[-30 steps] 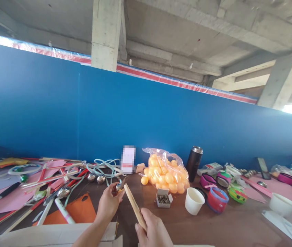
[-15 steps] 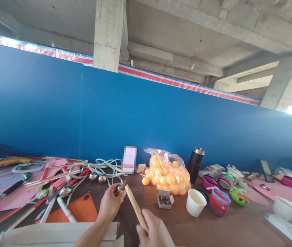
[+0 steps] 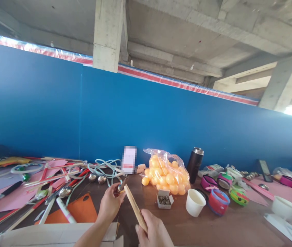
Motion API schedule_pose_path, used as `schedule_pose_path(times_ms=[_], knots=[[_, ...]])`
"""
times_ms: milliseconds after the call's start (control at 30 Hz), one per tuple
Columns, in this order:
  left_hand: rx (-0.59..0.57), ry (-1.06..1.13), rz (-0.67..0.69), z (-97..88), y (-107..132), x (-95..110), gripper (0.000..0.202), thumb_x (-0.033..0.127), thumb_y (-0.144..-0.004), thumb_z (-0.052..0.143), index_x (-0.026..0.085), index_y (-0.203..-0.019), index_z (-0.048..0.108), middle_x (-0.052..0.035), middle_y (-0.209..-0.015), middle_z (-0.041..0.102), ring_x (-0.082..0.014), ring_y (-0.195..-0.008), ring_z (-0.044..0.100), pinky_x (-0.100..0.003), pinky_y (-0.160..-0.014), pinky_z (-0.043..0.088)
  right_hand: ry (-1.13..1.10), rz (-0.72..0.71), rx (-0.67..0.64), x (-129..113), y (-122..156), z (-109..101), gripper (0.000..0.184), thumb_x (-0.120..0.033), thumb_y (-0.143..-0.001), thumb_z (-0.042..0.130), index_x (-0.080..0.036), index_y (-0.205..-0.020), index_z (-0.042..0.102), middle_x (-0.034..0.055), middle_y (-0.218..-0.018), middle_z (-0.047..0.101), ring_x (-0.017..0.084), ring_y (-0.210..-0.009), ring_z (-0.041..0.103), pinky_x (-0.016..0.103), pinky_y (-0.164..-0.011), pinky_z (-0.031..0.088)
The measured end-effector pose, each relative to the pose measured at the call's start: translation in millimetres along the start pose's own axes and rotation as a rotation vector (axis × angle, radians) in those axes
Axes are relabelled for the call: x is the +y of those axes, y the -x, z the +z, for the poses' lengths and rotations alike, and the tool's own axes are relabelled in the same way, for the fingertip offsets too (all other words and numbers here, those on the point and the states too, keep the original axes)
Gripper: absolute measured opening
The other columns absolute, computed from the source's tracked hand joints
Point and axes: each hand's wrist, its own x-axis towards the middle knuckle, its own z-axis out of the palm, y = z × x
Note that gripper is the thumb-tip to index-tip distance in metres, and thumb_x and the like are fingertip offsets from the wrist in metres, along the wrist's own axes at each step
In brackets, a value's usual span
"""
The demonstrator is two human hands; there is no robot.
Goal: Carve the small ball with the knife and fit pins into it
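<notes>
My right hand (image 3: pixel 154 228) is closed around the wooden handle of a hammer (image 3: pixel 134 206), at the lower middle. The handle slants up and left toward my left hand (image 3: pixel 111 200), and a small dark head shows at its far end. My left fingers pinch a small shiny metal piece (image 3: pixel 120 188) right beside that head; whether the two touch I cannot tell. Fingers hide most of the piece. To the right stands a small open box (image 3: pixel 164 202) of tiny metal bits. Shiny metal balls (image 3: pixel 102 179) lie behind my left hand.
A clear bag of orange balls (image 3: pixel 170 175) stands behind the box, with a black bottle (image 3: pixel 196 164) and white paper cup (image 3: pixel 195 203) to its right. Colourful bands (image 3: pixel 219 201) lie further right. Orange sheet (image 3: pixel 80 209), cardboard (image 3: pixel 55 233), sticks and pale tubing (image 3: pixel 107 166) crowd the left.
Both hands keep almost the same place and the same grip. The whole view shifts very slightly to the left.
</notes>
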Motion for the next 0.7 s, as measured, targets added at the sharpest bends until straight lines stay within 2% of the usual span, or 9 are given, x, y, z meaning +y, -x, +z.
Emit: schedule_pose_path(times_ms=[267, 467, 700], knots=[[-0.016, -0.005, 0.016, 0.3, -0.7, -1.0, 0.036, 0.031, -0.069, 0.055, 0.016, -0.102, 0.055, -0.0007, -0.073, 0.06, -0.0124, -0.058, 0.06, -0.022, -0.054, 0.048, -0.015, -0.003, -0.018, -0.6, -0.6, -0.3, 0.027, -0.008, -0.067, 0.047, -0.019, -0.091, 0.052, 0.0031, -0.076, 0.063, 0.016, -0.067, 0.059, 0.02, -0.059, 0.038], [-0.032, -0.002, 0.001, -0.1, 0.4, -0.9, 0.038, 0.034, -0.069, 0.054, 0.017, -0.103, 0.054, -0.0025, -0.079, 0.061, -0.0139, -0.066, 0.061, -0.021, -0.055, 0.048, -0.011, 0.008, 0.01, -0.3, 0.2, 0.8, 0.026, -0.009, -0.067, 0.049, -0.019, -0.09, 0.052, 0.0026, -0.075, 0.062, 0.016, -0.065, 0.058, 0.019, -0.055, 0.037], [-0.049, -0.033, -0.004, -0.8, 2.6, 0.3, 0.037, 0.034, -0.069, 0.053, 0.017, -0.102, 0.056, -0.0031, -0.081, 0.062, -0.0143, -0.067, 0.061, -0.021, -0.052, 0.046, 0.009, 0.018, -0.027, -0.1, -0.6, -0.9, 0.025, -0.008, -0.067, 0.049, -0.019, -0.09, 0.051, 0.0023, -0.074, 0.062, 0.016, -0.063, 0.058, 0.019, -0.055, 0.036]])
